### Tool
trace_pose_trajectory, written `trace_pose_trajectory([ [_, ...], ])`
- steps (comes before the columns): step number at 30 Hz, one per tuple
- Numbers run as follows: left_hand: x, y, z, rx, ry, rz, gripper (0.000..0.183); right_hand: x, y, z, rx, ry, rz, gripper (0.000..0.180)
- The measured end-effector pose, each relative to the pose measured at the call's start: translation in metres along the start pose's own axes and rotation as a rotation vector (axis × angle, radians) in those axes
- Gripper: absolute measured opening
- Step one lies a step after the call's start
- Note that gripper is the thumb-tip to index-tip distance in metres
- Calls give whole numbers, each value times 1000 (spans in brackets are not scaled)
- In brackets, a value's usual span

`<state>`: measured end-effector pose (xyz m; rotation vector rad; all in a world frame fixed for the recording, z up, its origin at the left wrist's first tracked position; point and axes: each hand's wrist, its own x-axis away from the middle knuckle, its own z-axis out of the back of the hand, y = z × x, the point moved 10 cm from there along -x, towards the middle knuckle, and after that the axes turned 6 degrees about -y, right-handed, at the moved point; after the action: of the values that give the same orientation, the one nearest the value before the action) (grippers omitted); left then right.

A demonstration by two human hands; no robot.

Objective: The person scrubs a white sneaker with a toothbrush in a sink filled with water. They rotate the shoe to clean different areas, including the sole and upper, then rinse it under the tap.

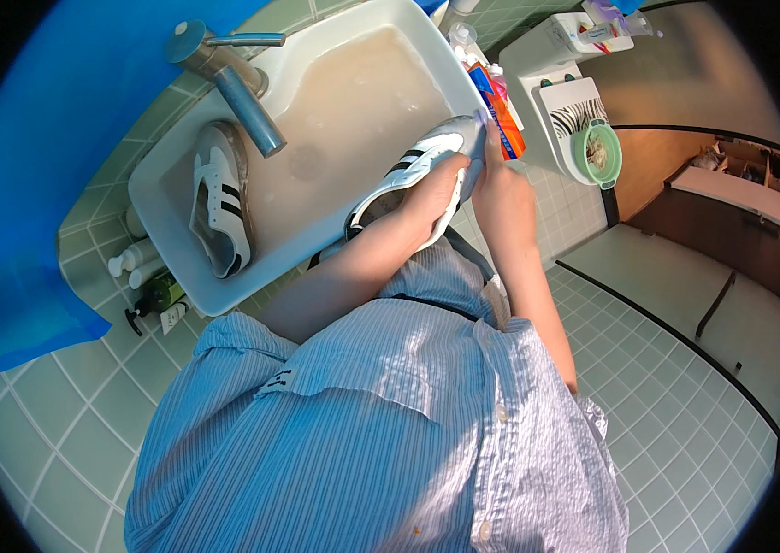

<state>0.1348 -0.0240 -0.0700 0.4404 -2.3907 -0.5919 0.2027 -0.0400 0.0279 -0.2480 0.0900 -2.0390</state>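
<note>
My left hand grips a white sneaker with black stripes and a grey toe, its fingers partly hidden by the shoe. The shoe is tilted over the near right rim of a white sink. At its toe and sole edge is my right hand, index finger stretched along the toe. Something small and pale purple shows at that fingertip; whether the hand holds a tool is hidden. A matching sneaker lies at the sink's left end, partly in cloudy brownish water.
A metal faucet reaches over the sink. Bottles and a tube stand at left below the rim. An orange and blue box is beside the right rim. Farther right are a toilet and a green basket.
</note>
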Motion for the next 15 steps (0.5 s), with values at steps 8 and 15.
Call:
trace_pose_trajectory([
  [8, 7, 6, 3, 10, 113, 10, 28, 26, 3, -5, 11, -67, -34, 66],
  [15, 2, 0, 9, 11, 102, 11, 29, 19, 0, -1, -5, -102, -75, 66],
])
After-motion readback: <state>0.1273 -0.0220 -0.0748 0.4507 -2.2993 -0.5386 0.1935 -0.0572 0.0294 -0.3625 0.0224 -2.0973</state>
